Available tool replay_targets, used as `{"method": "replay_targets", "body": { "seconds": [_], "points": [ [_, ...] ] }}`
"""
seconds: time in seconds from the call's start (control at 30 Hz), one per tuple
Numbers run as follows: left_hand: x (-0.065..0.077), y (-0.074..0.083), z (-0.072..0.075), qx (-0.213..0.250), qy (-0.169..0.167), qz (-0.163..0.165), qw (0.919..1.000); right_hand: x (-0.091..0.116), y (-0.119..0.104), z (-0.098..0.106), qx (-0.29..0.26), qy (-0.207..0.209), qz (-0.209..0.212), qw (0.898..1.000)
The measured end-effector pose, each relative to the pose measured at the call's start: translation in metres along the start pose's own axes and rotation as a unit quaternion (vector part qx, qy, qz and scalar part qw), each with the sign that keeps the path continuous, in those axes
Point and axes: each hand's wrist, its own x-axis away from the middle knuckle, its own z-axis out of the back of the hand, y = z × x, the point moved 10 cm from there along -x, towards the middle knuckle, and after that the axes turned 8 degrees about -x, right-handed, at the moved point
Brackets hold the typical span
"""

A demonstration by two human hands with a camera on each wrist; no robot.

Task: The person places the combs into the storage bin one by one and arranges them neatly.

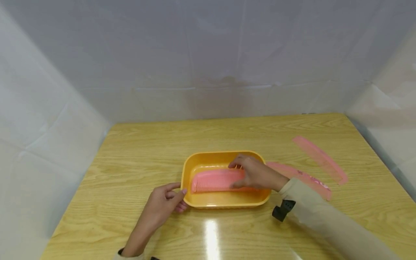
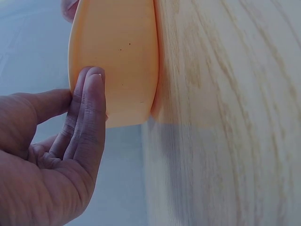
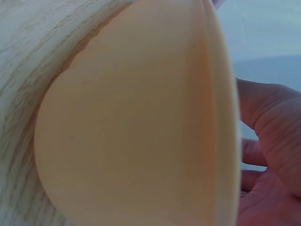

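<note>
"Your left hand (image 1: pixel 162 204) pinches the tray (image 1: pixel 227 207); its wrist view plainly shows fingers (image 2: pixel 95 103) along the outer wall (image 2: pixel 124 52)."
"Your right hand (image 1: pixel 258 175) spans the comb (image 1: pixel 212 180) inside it; gripping?"
"Can't tell; the tray blocks that wrist's view."

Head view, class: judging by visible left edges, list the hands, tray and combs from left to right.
Left hand, yellow-orange tray, pink comb inside the tray, right hand, printed pink comb, farther pink comb.

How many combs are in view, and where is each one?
3: one comb in the tray; one patterned comb on the table, right of the tray; one plain comb beyond that. Others could hide under the first.
</note>
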Motion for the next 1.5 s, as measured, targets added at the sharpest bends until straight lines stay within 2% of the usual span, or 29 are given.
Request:
{"method": "replay_targets", "body": {
  "seconds": [0.37, 0.8, 1.3, 1.5],
  "points": [
    [0.000, -0.001, 0.000, 0.002, 0.000, -0.002, 1.0000, 0.006, 0.003, 0.016, -0.010, 0.013, -0.006, 1.000],
    [0.000, -0.002, 0.000, 0.002, 0.007, 0.007, 1.0000, 0.020, 0.015, 0.048, -0.006, 0.045, -0.024, 0.999],
    [0.000, -0.001, 0.000, 0.004, 0.002, 0.010, 0.9999, 0.059, 0.045, 0.085, -0.016, 0.085, -0.076, 0.993],
    [0.000, 0.000, 0.001, 0.002, -0.004, 0.002, 1.0000, 0.076, 0.053, 0.095, 0.012, 0.106, -0.062, 0.992]
  ]
}}
